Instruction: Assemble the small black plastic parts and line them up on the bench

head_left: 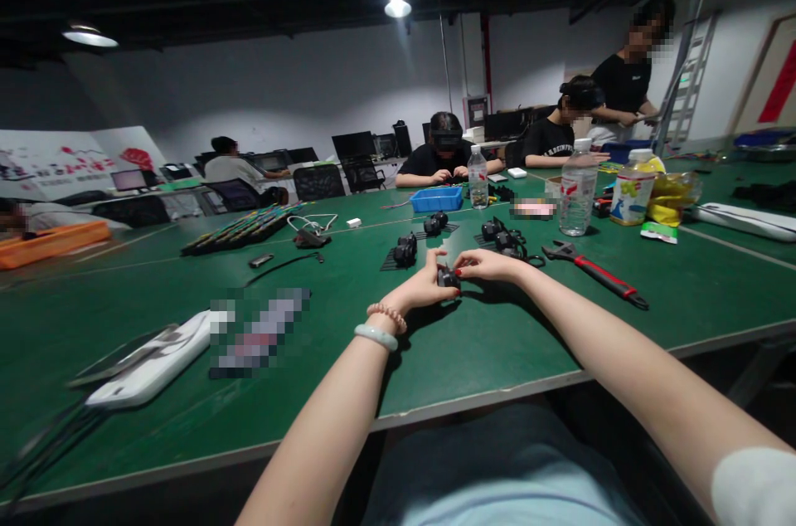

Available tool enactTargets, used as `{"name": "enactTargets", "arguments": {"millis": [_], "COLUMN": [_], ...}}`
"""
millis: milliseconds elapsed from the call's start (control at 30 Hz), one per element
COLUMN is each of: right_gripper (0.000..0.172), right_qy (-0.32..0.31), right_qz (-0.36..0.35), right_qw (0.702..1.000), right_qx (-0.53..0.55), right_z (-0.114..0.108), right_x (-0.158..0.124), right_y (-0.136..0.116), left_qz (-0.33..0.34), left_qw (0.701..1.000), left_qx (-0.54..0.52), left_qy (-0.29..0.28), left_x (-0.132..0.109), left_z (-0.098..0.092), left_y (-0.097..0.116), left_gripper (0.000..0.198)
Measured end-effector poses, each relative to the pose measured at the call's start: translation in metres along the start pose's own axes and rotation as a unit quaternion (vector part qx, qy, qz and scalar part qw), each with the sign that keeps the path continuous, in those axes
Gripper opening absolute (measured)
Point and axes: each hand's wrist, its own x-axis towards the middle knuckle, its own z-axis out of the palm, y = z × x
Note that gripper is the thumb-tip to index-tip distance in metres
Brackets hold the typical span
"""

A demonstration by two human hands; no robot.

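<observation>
My left hand (425,280), with a beaded bracelet and a pale bangle on the wrist, is closed around a small black part (446,277) just above the green table. My right hand (488,264) pinches the same part from its right side. The fingers hide much of it, so its exact kind is not clear. Similar black assemblies lie beyond: one (406,250) to the left, another (436,222) farther back, and a cluster (502,236) behind my right hand. An adjustable wrench (597,273) with a red and black handle rests to the right.
A blue tray (436,199), water bottles (578,190) and a yellow snack bag (672,198) stand farther back. Left lie a white power strip (158,360), a cable (283,265) and a wire bundle (245,229). Co-workers (441,157) sit across the table; another person (628,86) stands.
</observation>
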Motion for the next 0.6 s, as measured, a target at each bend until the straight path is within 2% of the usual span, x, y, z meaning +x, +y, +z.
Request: {"name": "enactTargets", "arguments": {"millis": [133,267,600], "right_gripper": [0.032,0.04,0.039], "right_qy": [-0.008,-0.015,-0.024], "right_qz": [-0.008,-0.017,-0.026], "right_qw": [0.998,0.998,0.997], "right_qx": [0.054,0.061,0.071], "right_z": [-0.0005,-0.001,0.002], "right_x": [-0.0024,-0.0032,-0.0015], "right_y": [-0.0015,-0.0022,0.0007], "left_qz": [0.0,-0.007,-0.019], "left_qw": [1.0,1.0,0.999], "left_qx": [-0.003,-0.015,-0.043], "left_qy": [-0.001,0.002,0.003], "left_x": [-0.0004,0.0005,0.0026], "left_z": [0.0005,-0.0006,-0.0001], "left_y": [-0.0009,-0.0025,-0.0054], "left_gripper": [0.069,0.075,0.081]}}
